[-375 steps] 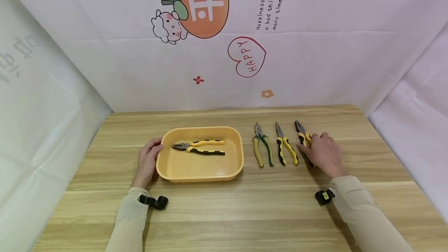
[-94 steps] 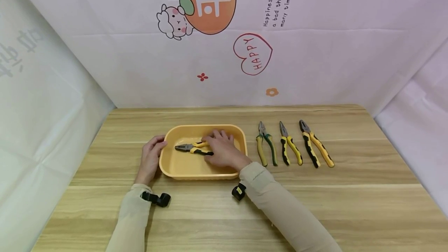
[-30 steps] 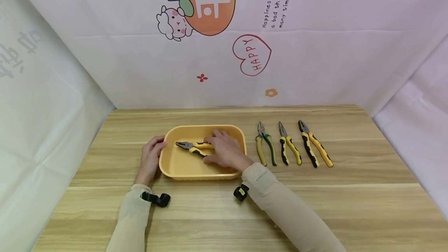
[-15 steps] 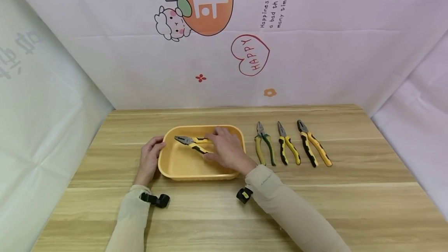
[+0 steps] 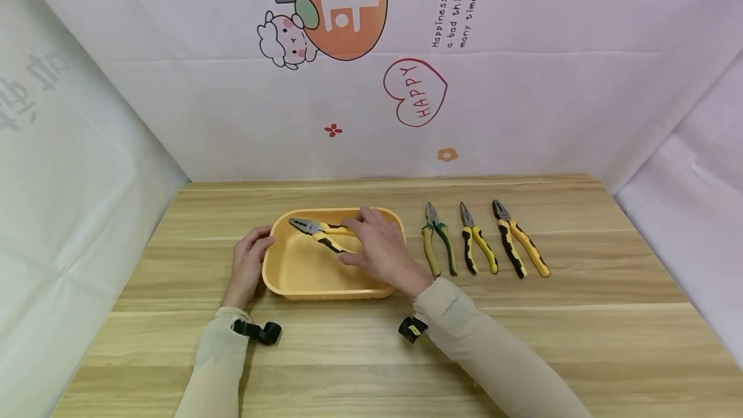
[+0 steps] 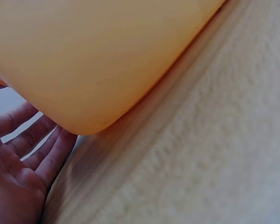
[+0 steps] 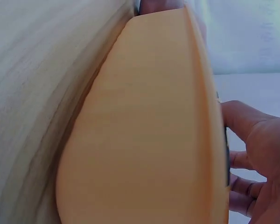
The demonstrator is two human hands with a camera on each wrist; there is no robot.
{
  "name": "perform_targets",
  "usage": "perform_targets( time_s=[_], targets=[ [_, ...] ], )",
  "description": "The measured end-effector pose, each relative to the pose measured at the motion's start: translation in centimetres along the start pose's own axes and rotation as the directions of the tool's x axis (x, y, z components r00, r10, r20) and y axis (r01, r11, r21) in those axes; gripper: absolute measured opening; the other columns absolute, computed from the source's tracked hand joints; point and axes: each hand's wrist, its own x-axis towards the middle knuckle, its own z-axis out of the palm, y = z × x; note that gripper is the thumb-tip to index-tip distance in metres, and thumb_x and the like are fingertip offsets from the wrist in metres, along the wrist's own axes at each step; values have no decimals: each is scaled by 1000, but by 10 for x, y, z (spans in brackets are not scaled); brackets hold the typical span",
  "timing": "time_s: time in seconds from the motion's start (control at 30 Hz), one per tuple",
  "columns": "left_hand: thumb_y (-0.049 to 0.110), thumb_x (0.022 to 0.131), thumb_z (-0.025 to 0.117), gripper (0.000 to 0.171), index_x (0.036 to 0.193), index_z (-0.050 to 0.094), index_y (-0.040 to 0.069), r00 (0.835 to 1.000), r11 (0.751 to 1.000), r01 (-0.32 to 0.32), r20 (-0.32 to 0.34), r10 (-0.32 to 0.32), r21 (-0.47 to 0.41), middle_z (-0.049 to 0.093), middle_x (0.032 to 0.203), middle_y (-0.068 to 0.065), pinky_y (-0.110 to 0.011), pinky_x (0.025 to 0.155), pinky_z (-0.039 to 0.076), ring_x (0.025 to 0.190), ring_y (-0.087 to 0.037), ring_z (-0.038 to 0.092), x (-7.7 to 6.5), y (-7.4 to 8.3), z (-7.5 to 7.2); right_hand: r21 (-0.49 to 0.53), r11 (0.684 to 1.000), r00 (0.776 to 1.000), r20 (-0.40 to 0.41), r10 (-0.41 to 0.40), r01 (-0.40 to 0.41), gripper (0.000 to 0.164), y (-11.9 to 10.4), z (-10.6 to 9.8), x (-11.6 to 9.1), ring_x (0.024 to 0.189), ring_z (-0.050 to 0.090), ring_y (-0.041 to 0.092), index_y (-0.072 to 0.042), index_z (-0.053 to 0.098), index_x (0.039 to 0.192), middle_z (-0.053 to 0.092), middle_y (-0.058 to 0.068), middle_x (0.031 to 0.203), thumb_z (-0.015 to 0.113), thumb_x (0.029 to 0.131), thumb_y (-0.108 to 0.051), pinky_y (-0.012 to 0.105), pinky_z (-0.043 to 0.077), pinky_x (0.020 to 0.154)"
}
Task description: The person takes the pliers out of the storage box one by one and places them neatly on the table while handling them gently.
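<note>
A yellow plastic basin (image 5: 331, 293) sits on the wooden table. My left hand (image 5: 248, 263) holds its left end, thumb over the rim and fingers along the outer wall; the left wrist view shows these fingers (image 6: 42, 144) against the basin's side. My right hand (image 5: 383, 250), over the basin's right half, grips the spread handles of yellow-and-black combination pliers (image 5: 306, 226), whose metal head points left. They are raised off the basin floor to about rim height. In the right wrist view the basin wall (image 7: 144, 116) hides most of the pliers, and the handle ends are covered by my hand.
Right of the basin lie three pliers in a row: green-handled pliers (image 5: 439, 237), yellow-and-black long-nose pliers (image 5: 479, 240) and larger yellow-and-black combination pliers (image 5: 522, 237). A white printed cloth (image 5: 522, 108) stands behind the table, with white cloth at both sides.
Over the last second my right hand has raised the combination pliers from the basin floor and shifted slightly right. Earlier it set the larger pliers at the row's right end. My left hand stays put.
</note>
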Motion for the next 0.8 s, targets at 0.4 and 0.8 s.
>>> perform_targets(
  time_s=[0.4,0.8],
  targets=[
    [5,104,51,32,127,57,-17,1000,1000,0,0,0,-14,64,107,-1,-20,82,56,93,-8,66,-1,2,1,-58,997,998,-48,-50,47,56,3,-17,-12,88,49,18,-13,67,130,56,4,108,85,83,-39,27,42,59],
    [8,104,52,33,126,57,-16,1000,1000,-9,12,10,-6,64,107,-2,-20,79,57,91,-9,67,0,1,-1,-80,996,998,-59,-36,32,56,14,-37,-25,76,45,15,-12,68,129,53,1,100,84,83,-41,25,36,53]
  ],
)
